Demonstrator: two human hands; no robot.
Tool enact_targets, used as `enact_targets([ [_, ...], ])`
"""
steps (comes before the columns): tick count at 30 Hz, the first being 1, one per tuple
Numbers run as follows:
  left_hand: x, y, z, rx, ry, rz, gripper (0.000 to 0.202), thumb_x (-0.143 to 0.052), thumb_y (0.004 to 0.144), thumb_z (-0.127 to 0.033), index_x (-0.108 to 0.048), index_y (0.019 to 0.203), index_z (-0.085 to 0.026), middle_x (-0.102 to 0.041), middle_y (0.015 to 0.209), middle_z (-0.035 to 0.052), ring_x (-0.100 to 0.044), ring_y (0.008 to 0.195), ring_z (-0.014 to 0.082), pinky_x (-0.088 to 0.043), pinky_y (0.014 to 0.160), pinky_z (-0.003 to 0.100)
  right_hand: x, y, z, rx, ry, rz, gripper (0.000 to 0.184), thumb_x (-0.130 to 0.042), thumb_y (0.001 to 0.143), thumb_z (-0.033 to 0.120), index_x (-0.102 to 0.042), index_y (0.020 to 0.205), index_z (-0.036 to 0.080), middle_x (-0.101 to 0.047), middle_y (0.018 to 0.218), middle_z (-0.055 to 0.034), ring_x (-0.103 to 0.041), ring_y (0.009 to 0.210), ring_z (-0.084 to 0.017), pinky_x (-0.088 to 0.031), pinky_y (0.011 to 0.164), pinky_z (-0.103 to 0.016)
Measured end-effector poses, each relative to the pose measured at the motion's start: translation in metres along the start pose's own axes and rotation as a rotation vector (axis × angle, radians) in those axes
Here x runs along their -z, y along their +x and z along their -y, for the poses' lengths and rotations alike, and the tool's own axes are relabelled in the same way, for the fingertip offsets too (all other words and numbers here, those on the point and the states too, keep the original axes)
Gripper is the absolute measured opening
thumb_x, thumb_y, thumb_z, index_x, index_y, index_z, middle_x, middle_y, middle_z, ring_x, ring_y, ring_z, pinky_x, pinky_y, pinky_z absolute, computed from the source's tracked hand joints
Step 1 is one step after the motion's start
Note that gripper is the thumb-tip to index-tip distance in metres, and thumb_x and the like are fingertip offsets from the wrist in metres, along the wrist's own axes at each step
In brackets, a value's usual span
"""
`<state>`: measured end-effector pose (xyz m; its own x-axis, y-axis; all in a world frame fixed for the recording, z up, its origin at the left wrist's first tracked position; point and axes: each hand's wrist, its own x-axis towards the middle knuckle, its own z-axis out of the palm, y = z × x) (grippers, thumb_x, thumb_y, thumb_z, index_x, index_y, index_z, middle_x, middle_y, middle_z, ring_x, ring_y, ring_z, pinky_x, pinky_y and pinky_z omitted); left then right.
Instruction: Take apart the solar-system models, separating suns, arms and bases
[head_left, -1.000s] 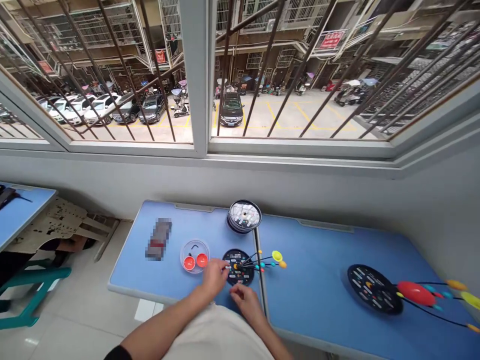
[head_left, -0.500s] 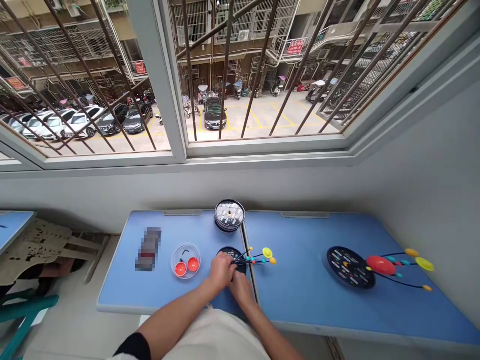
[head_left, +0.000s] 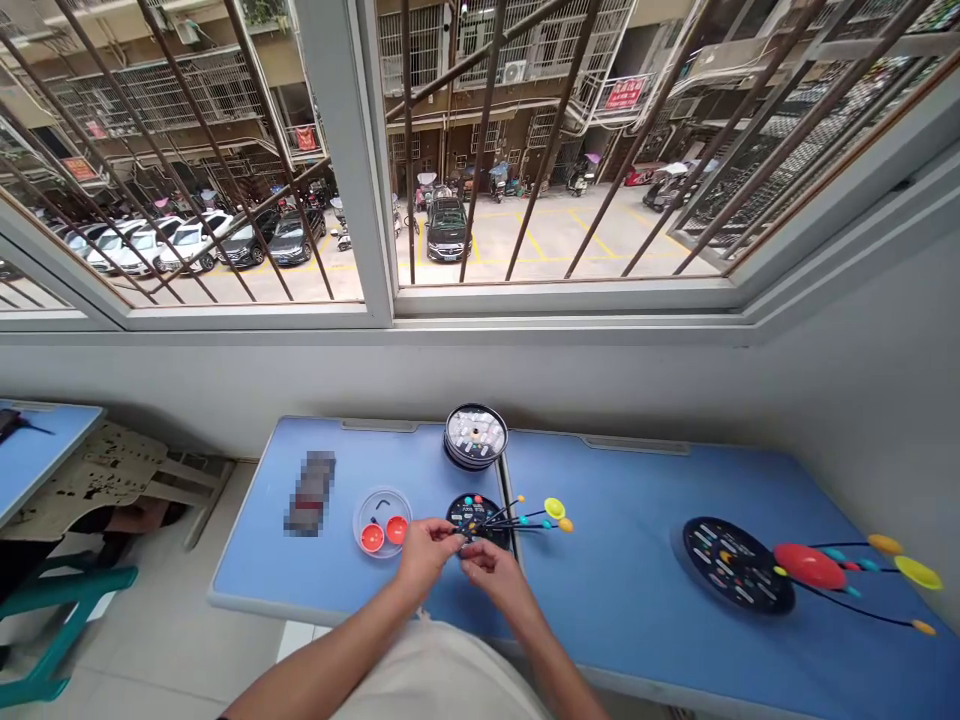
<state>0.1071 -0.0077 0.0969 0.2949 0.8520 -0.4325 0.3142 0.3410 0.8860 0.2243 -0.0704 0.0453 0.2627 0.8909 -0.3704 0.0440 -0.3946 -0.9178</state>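
My left hand [head_left: 426, 555] and right hand [head_left: 495, 572] curl half-closed, their fingertips meeting at the 6 o'clock edge of a black printed disc [head_left: 478, 517]; I cannot tell whether they grip anything. Its thin wires [head_left: 525, 521], tipped with coloured beads, look light and springy, so I judge the hub the safest hold. At 9 o'clock, a clear round dish [head_left: 382, 522] holds two red half-spheres [head_left: 373, 537] and a black wire [head_left: 384, 506].

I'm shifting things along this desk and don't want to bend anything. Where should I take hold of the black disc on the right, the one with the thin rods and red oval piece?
Grip the black disc by its left rim, coming from the near-left side. It seems to lie flat on the blue desk, and the thin rods and red oval piece stick out to its right, so that side is best avoided.
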Motion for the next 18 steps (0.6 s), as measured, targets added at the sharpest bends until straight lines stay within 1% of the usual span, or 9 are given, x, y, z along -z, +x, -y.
enact_targets([
  [2,0.004,-0.005,0.001,0.034,-0.056,0.006,0.021,-0.064,0.058,-0.030,-0.062,0.065,-0.011,-0.052,0.050,-0.0028,-0.040,0.045,0.0068,-0.032,0.045,0.020,-0.002,-0.006,0.012,-0.024,0.161,0.055,0.038,-0.065,0.059,0.048,-0.061,0.081,0.017,-0.059,0.057,0.0003,-0.052,0.051,-0.014,-0.040,0.049,-0.026],
  [3,0.006,-0.008,0.001,0.049,-0.086,0.012,0.022,-0.066,0.056,-0.031,-0.061,0.063,-0.011,-0.051,0.049,-0.0033,-0.039,0.044,0.0064,-0.031,0.044,0.020,-0.003,-0.008,0.018,-0.040,0.250,0.077,0.041,-0.066,0.060,0.049,-0.061,0.085,0.017,-0.059,0.059,0.0003,-0.052,0.052,-0.013,-0.040,0.050,-0.026],
  [4,0.007,-0.010,0.001,0.060,-0.116,0.018,0.023,-0.067,0.053,-0.032,-0.061,0.061,-0.012,-0.050,0.049,-0.0036,-0.038,0.045,0.0063,-0.030,0.044,0.020,-0.004,-0.010,0.024,-0.057,0.340,0.089,0.042,-0.069,0.059,0.049,-0.061,0.085,0.017,-0.059,0.059,0.0004,-0.052,0.052,-0.013,-0.040,0.050,-0.025],
  [6,0.008,-0.014,0.000,0.078,-0.167,0.021,0.025,-0.070,0.050,-0.034,-0.059,0.059,-0.012,-0.049,0.049,-0.0040,-0.038,0.045,0.0064,-0.029,0.044,0.020,-0.006,-0.011,0.034,-0.087,0.459,0.086,0.039,-0.075,0.054,0.046,-0.061,0.075,0.016,-0.057,0.056,0.0011,-0.051,0.052,-0.012,-0.040,0.050,-0.024],
  [8,0.008,-0.016,-0.001,0.084,-0.186,0.008,0.027,-0.070,0.050,-0.036,-0.059,0.059,-0.013,-0.048,0.048,-0.0041,-0.038,0.045,0.0067,-0.029,0.044,0.021,-0.007,-0.012,0.040,-0.097,0.475,0.053,0.037,-0.077,0.050,0.045,-0.060,0.067,0.016,-0.056,0.053,0.0017,-0.050,0.050,-0.012,-0.039,0.049,-0.024],
  [11,0.011,-0.018,-0.003,0.078,-0.195,-0.028,0.028,-0.067,0.053,-0.039,-0.060,0.062,-0.013,-0.050,0.049,-0.0033,-0.038,0.044,0.0070,-0.030,0.043,0.021,-0.006,-0.013,0.043,-0.111,0.522,0.010,0.036,-0.076,0.052,0.044,-0.061,0.068,0.016,-0.059,0.059,0.0011,-0.053,0.054,-0.012,-0.042,0.051,-0.025],
  [13,0.013,-0.020,-0.004,0.065,-0.193,-0.047,0.027,-0.065,0.054,-0.039,-0.061,0.063,-0.014,-0.052,0.050,-0.0026,-0.038,0.043,0.0071,-0.030,0.043,0.021,-0.004,-0.016,0.046,-0.141,0.594,0.035,0.032,-0.075,0.056,0.042,-0.061,0.071,0.017,-0.063,0.069,-0.0010,-0.057,0.061,-0.014,-0.046,0.056,-0.027],
  [15,0.015,-0.023,-0.006,0.050,-0.176,-0.056,0.024,-0.065,0.054,-0.036,-0.060,0.061,-0.014,-0.052,0.050,-0.0028,-0.038,0.044,0.0071,-0.030,0.044,0.021,-0.003,-0.020,0.049,-0.178,0.671,0.089,0.027,-0.075,0.057,0.037,-0.060,0.070,0.019,-0.065,0.075,-0.0018,-0.059,0.069,-0.015,-0.048,0.062,-0.029],
  [18,0.018,-0.029,-0.009,0.033,-0.146,-0.052,0.019,-0.066,0.051,-0.031,-0.058,0.054,-0.014,-0.050,0.048,-0.0033,-0.039,0.046,0.0074,-0.030,0.047,0.021,-0.004,-0.025,0.055,-0.194,0.748,0.141,0.024,-0.075,0.058,0.031,-0.059,0.073,0.021,-0.063,0.074,0.0004,-0.058,0.071,-0.015,-0.050,0.064,-0.030],
])
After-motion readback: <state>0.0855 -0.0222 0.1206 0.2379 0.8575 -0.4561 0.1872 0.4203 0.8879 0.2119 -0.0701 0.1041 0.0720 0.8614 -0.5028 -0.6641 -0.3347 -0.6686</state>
